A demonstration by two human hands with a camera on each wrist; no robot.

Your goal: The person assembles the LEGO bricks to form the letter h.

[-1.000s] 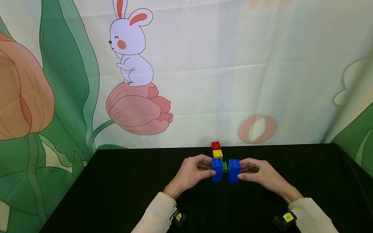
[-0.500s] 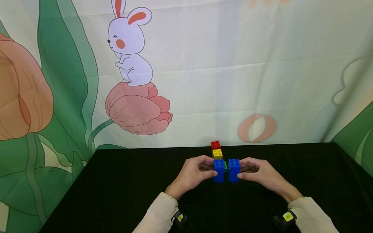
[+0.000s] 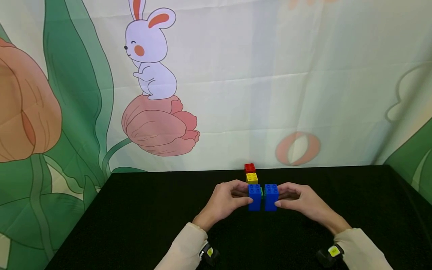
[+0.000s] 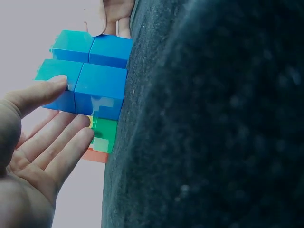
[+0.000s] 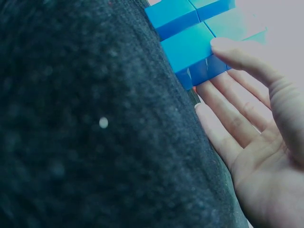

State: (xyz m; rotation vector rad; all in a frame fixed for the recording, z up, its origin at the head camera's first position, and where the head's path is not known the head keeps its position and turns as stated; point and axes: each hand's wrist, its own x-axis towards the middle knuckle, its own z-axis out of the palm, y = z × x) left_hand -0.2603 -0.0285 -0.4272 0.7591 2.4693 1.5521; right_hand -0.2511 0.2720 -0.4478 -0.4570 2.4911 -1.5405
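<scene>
Two upright stacks of blue toy building bricks stand side by side on the black tabletop, a narrow gap between them. My left hand [image 3: 224,198] holds the left blue stack [image 3: 254,200], thumb on its front and fingers behind. The right blue stack [image 3: 271,200] is held the same way by my right hand [image 3: 302,198]. Each stack is two bricks high, as the seam shows in the left wrist view on the nearer stack [image 4: 100,90] and in the right wrist view on its nearer stack [image 5: 190,50].
Behind the blue stacks lie a green brick [image 3: 261,193], mostly hidden, a yellow brick [image 3: 251,178] and a red brick [image 3: 249,168] near the back edge of the black table [image 3: 162,210]. A printed cloth [image 3: 229,86] with a rabbit and tulips hangs just beyond the table.
My left hand has slid its blue stack a little to the right, narrowing the gap and covering more of the green brick. My right hand and its stack have stayed nearly still.
</scene>
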